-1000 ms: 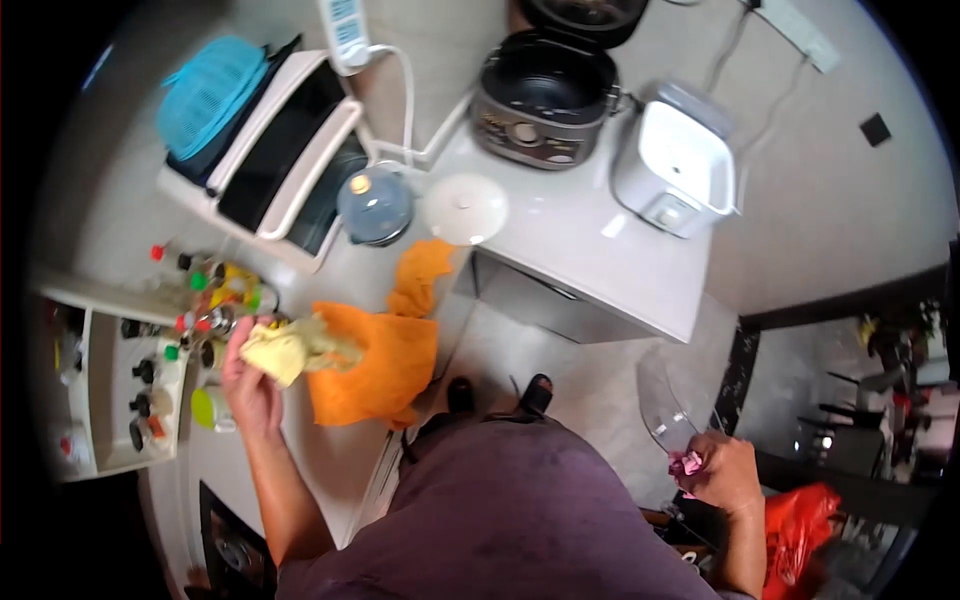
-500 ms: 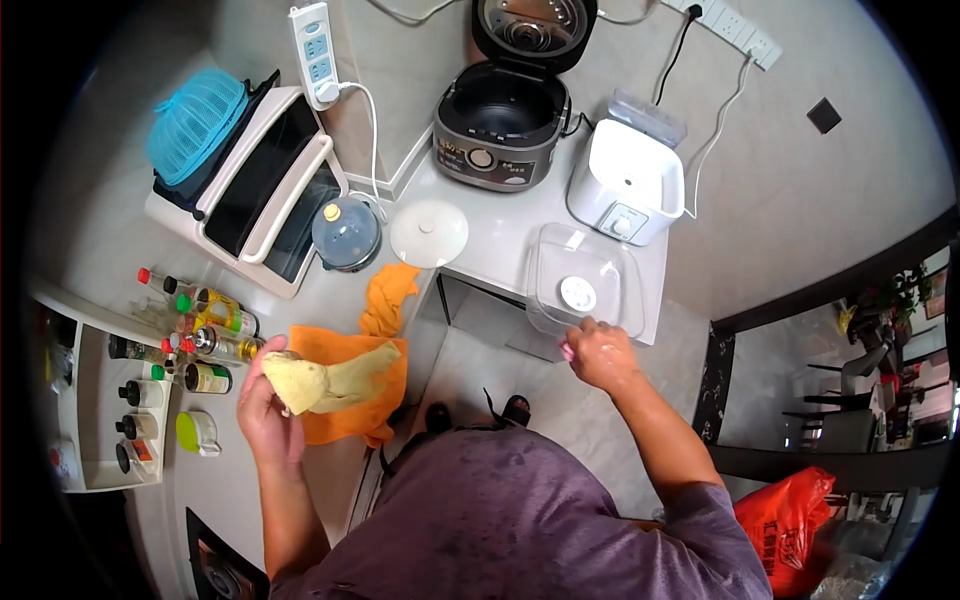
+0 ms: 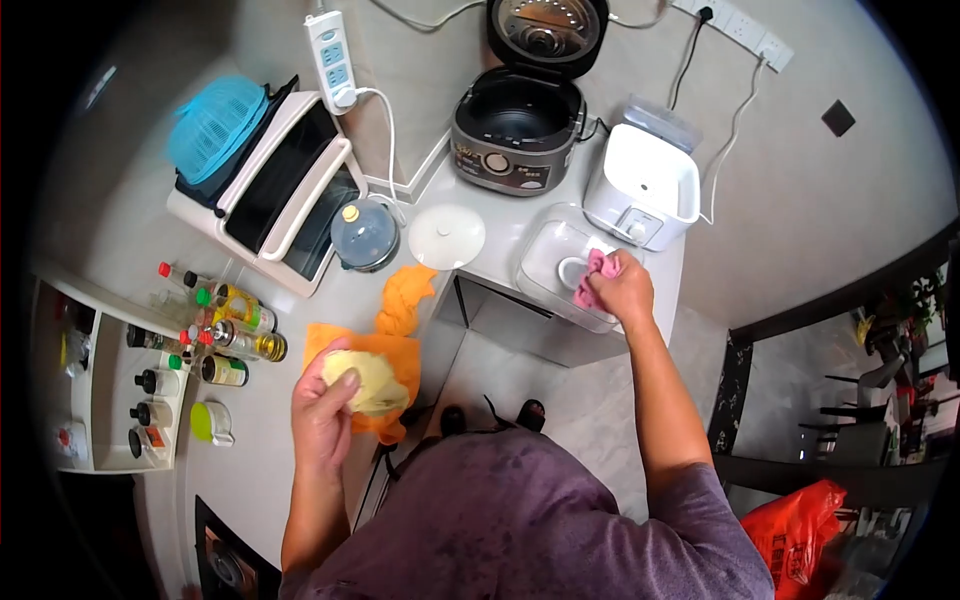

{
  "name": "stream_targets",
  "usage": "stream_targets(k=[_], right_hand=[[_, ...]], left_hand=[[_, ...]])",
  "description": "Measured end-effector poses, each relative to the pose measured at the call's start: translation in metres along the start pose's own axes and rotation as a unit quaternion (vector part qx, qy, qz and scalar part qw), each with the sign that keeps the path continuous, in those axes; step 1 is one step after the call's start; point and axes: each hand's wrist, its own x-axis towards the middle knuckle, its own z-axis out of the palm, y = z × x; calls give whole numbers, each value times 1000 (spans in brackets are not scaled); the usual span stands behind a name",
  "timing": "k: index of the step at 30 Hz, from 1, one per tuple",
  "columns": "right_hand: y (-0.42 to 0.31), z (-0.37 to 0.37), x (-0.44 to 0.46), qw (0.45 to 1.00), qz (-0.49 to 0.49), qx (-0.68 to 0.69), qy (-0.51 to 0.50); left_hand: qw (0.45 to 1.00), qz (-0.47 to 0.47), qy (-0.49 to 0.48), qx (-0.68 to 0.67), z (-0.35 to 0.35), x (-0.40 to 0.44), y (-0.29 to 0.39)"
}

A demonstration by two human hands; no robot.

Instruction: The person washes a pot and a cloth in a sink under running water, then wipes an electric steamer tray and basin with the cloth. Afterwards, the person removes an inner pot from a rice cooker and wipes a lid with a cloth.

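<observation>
My left hand (image 3: 325, 410) is closed round a bunched yellow cloth (image 3: 368, 383), above an orange cloth (image 3: 385, 350) on the left counter. A pink cloth (image 3: 597, 280) is gripped in my right hand (image 3: 628, 290), at the right side of a clear plastic container (image 3: 545, 262). The container rests near the front edge of the far counter, with a round white piece visible at its bottom. Behind it stands a white appliance base (image 3: 655, 185) with a dial. A round translucent lid (image 3: 447, 237) lies to the container's left.
An open rice cooker (image 3: 515, 130) stands at the back. On the left are an oven (image 3: 290, 190) with a blue basket (image 3: 217, 128), a small lidded pot (image 3: 364, 235), several bottles (image 3: 240, 310) and a shelf (image 3: 110, 400). A red bag (image 3: 795, 530) is at lower right.
The clear container has moved from beside my right side onto the counter. My right hand has moved up with the pink cloth. The yellow cloth, earlier hanging out, is now bunched in my left hand.
</observation>
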Motion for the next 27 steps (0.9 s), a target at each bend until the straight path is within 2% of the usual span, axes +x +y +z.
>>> stream_targets(k=[2, 4, 6, 7, 8, 9, 10, 14, 17, 19, 22, 25, 27], right_hand=[[19, 21, 13, 1000, -12, 1, 11], [12, 33, 2, 975, -121, -176, 54], [-17, 35, -22, 939, -259, -157, 162], [-46, 23, -40, 964, -253, -50, 70], [-47, 34, -48, 947, -314, 24, 61], [-85, 19, -78, 946, -288, 144, -32], [-107, 14, -102, 927, -303, 216, -47], [-154, 7, -142, 872, -393, 286, -64], [-163, 6, -147, 870, -407, 270, -66], [-164, 7, -147, 866, -423, 262, -44], [-163, 9, -148, 872, -421, 241, -64], [-153, 18, -147, 876, -341, 310, -144], [-154, 16, -149, 845, -180, 429, -262]], left_hand=[[999, 11, -9, 30, 12, 1, -4], [999, 15, -9, 48, 18, 2, -3], [998, 14, -12, 64, 21, 6, -3], [998, 17, -22, 58, 24, 8, -3], [998, 18, -38, 51, 26, 10, -4], [998, 16, -41, 51, 26, 11, -5], [997, 13, -48, 52, 26, 12, -7], [997, 5, -63, 38, 33, 15, -12], [996, 2, -84, -17, 42, 14, -13], [995, -16, -99, -12, 43, 14, -12], [993, -37, -108, -15, 42, 14, -15], [992, -31, -122, -6, 39, 14, -19], [991, -28, -134, 4, 36, 14, -20]])
